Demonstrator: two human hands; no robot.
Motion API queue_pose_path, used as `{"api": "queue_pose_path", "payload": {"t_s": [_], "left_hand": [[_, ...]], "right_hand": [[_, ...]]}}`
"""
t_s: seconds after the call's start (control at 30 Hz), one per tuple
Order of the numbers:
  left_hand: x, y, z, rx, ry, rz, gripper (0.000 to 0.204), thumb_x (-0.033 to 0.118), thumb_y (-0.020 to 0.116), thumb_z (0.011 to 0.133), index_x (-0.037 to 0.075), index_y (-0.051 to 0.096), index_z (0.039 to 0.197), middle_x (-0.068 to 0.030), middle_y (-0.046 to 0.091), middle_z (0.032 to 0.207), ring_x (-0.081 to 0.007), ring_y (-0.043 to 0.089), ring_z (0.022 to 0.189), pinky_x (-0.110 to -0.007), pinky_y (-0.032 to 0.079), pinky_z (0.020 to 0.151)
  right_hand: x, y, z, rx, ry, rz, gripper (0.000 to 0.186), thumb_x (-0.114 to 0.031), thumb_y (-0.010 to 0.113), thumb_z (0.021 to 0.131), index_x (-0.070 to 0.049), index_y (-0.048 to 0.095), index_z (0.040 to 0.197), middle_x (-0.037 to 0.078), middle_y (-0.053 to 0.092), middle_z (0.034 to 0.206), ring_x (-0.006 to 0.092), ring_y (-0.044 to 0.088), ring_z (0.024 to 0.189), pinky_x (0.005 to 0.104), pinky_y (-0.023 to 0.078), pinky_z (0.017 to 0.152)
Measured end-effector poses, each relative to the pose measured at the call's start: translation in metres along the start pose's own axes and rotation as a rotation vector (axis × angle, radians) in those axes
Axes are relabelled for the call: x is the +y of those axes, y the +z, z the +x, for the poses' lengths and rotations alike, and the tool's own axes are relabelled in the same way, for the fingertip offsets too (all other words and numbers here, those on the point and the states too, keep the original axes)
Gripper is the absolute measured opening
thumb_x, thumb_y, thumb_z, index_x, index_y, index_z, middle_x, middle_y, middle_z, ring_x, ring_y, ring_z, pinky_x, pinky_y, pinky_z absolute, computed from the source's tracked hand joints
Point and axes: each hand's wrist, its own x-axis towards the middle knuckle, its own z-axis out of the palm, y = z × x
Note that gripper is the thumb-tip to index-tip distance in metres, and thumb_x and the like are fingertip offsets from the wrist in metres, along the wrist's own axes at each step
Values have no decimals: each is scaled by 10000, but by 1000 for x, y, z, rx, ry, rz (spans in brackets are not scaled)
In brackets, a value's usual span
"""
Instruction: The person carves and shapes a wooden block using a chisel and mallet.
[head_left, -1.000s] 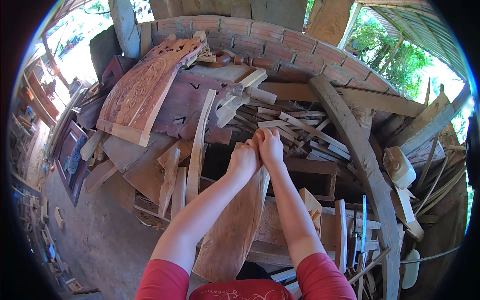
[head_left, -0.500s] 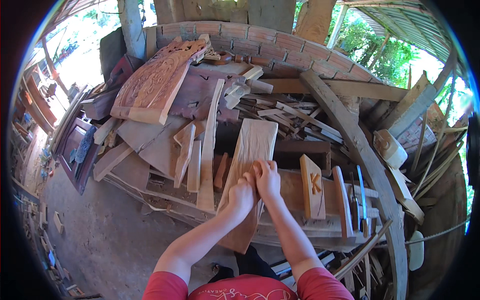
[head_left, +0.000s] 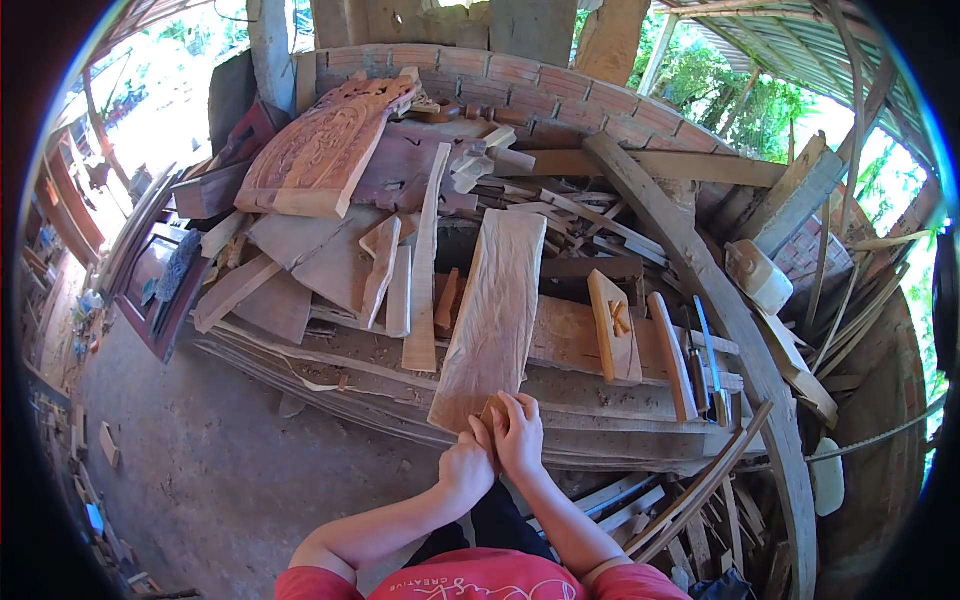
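Wooden board [head_left: 488, 310] lies lengthwise across the bench [head_left: 585, 403], far end up over the clutter, near end at the front edge by your hands. Biggest risk first: the bench looks like loose stacked planks, so hard pressure could shift a layer. The board could slide or tip if you lean on its near end; can't tell if anything clamps it. Your left hand [head_left: 466, 467] and right hand [head_left: 519, 437] are both closed, fingers curled around a small brown piece [head_left: 492, 408]; if it slips past the end, your knuckles could scrape the edge or catch splinters. Materials: bench is rough, grey-brown planks with thick layered edges and scattered chips. Carved panel [head_left: 325, 155] behind, to your left, is reddish wood, scrolled relief, pale plain strip along the bottom. Board is long, flat, tan-brown, with wavy grain and fairly straight sides. Curved slat [head_left: 673, 356] on your right, narrow, bowed, pale-faced. Beside it, a tool with a slim blue strip [head_left: 708, 345], straight. Small brown piece looks blocky, mostly covered by your fingers, so material unclear.
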Motion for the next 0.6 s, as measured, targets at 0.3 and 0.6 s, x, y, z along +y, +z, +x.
{"api": "queue_pose_path", "payload": {"t_s": [0.3,0.6], "left_hand": [[7,-15,111,35,-1,-13,669,336,575,753,-129,382,1193,-108,560,730,-186,604,514,-279,472,411],[0,-27,336,187,-31,-29,609,328,596,745,-110,415,1126,-129,587,702,-226,622,542,-298,486,430]], "right_hand": [[38,12,108,62,-44,108,267,-122,593,805,-66,588,1066,180,517,1025,356,567,840,396,476,714],[96,48,333,50,-41,83,199,-146,597,800,-73,614,985,170,546,962,348,584,775,398,489,656]]}}
